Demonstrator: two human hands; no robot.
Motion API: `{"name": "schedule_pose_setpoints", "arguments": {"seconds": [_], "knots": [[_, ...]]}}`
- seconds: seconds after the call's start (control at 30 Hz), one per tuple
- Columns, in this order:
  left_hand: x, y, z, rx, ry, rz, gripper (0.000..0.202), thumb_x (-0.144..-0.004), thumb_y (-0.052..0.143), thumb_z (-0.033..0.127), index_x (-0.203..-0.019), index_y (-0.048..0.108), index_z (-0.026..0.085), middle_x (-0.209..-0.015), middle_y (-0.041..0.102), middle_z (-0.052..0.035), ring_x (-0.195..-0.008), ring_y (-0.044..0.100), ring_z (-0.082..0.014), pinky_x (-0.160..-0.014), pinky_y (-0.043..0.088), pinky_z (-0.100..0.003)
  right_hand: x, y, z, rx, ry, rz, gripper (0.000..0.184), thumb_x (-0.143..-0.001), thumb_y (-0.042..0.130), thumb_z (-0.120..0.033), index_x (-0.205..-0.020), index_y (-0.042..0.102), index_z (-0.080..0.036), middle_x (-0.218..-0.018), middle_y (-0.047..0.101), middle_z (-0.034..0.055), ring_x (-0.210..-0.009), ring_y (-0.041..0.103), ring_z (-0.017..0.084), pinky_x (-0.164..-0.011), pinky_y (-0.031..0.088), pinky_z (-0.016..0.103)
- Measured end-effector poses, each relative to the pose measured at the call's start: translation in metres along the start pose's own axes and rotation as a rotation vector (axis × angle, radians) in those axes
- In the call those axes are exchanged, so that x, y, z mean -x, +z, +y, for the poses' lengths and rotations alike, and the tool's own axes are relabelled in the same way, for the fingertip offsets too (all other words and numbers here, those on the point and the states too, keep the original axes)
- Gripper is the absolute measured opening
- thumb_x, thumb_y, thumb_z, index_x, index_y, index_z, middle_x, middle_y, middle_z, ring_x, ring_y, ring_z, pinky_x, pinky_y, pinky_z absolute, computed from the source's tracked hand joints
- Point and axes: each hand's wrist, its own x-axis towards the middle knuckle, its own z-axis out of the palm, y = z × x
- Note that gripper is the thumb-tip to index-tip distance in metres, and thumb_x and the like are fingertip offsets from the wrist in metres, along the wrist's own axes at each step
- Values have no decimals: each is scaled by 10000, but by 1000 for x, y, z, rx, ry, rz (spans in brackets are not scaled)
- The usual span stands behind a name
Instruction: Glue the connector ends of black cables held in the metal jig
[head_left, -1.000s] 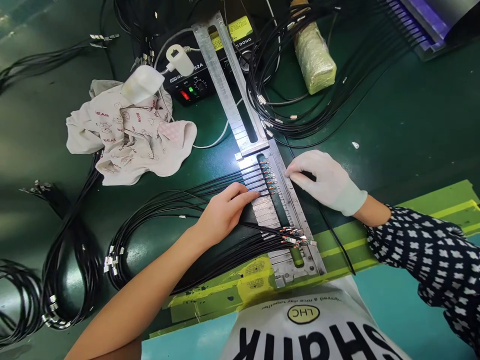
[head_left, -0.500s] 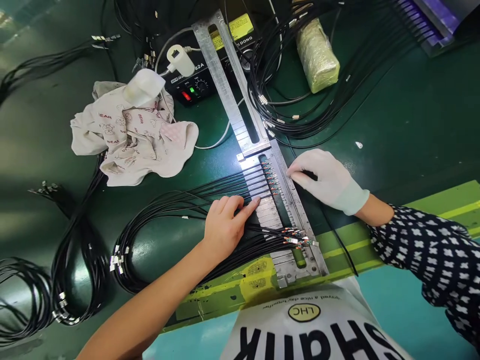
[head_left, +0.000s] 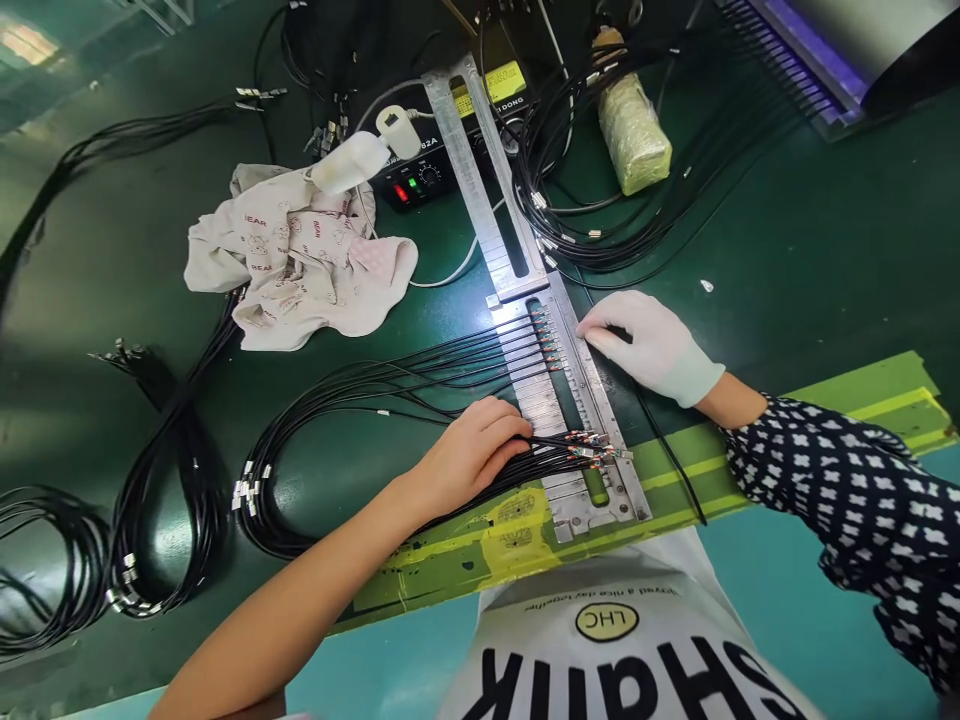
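Observation:
My bare left hand (head_left: 480, 450) is curled over a bunch of black cables (head_left: 559, 443), with its fingertips pressed on them. Their stripped ends, with coloured wires and small metal connectors, lie across the lower part of a slotted metal fixture (head_left: 536, 400). Farther up the fixture, several cables (head_left: 480, 345) rest side by side in its grooves, their ends over the slot. My right hand (head_left: 652, 345), in a white glove, stays at the fixture's right edge with thumb and forefinger pinched together. Whatever those fingers may hold is too small to make out.
A black control box (head_left: 420, 175) with lit switches stands at the back, near a white lamp (head_left: 352, 160) and a crumpled printed cloth (head_left: 300, 260). Coiled cables (head_left: 165, 540) lie left and more (head_left: 622, 250) at upper right. A wrapped block (head_left: 634, 140) sits behind.
My left hand has moved from the grooves down to the bunched cables, and its extended forefinger has curled in. My right hand keeps its pinch. The whole view has shifted slightly.

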Motion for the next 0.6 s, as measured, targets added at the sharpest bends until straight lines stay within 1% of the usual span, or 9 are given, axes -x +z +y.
{"name": "schedule_pose_setpoints", "arguments": {"seconds": [0.13, 0.23, 0.3, 0.37, 0.47, 0.53, 0.6], "knots": [[-2, 3, -3, -104, 72, 54, 128, -1003, 516, 197, -1118, 566, 177, -1034, 654, -81, -941, 571, -175, -847, 499, -322, 0, 0, -1, 0, 7, 1, 192, -978, 558, -286, -960, 743, -240, -1031, 748, 36, -1013, 645, 252, -951, 471, 439], [1, 5, -5, -133, 89, 86, 137, -998, 512, 176, -1128, 552, 181, -1019, 659, -80, -926, 576, -176, -844, 512, -332, -1, 0, 0, -6, -2, 6, 186, -976, 560, -279, -960, 741, -237, -1029, 749, 35, -1009, 647, 250, -950, 474, 441], [3, 4, -5, -95, 63, 140, 157, -985, 521, 151, -1136, 544, 190, -1022, 648, -79, -942, 579, -173, -849, 521, -328, -1, 0, 1, -10, -6, 5, 182, -976, 562, -275, -961, 739, -239, -1026, 749, 32, -1006, 649, 247, -950, 475, 440], [4, 2, -4, -79, 24, 226, 184, -970, 534, 123, -1138, 533, 196, -1011, 636, -74, -951, 579, -169, -850, 525, -320, -1, 0, 1, -11, -4, 0, 179, -976, 563, -272, -959, 738, -240, -1026, 749, 29, -1006, 651, 245, -952, 476, 438], [-1, 2, -4, -178, -17, 329, 195, -962, 537, 106, -1134, 522, 195, -983, 626, -66, -922, 573, -169, -818, 527, -306, -1, 0, 0, -8, 8, 0, 179, -974, 567, -274, -945, 740, -239, -1025, 746, 27, -1007, 648, 246, -952, 477, 437], [-8, 3, -4, -226, -36, 346, 184, -972, 525, 118, -1139, 525, 194, -993, 619, -68, -921, 573, -169, -810, 532, -299, -1, 0, -1, -6, 15, 1, 180, -975, 566, -277, -943, 739, -240, -1024, 745, 29, -1006, 646, 249, -950, 476, 440], [-13, 4, -6, -219, -62, 342, 186, -980, 521, 137, -1154, 539, 200, -1020, 605, -70, -946, 576, -166, -827, 537, -294, -1, 0, -1, -9, 9, 2, 179, -976, 562, -272, -950, 737, -241, -1023, 744, 30, -1004, 646, 248, -951, 475, 441]]}}
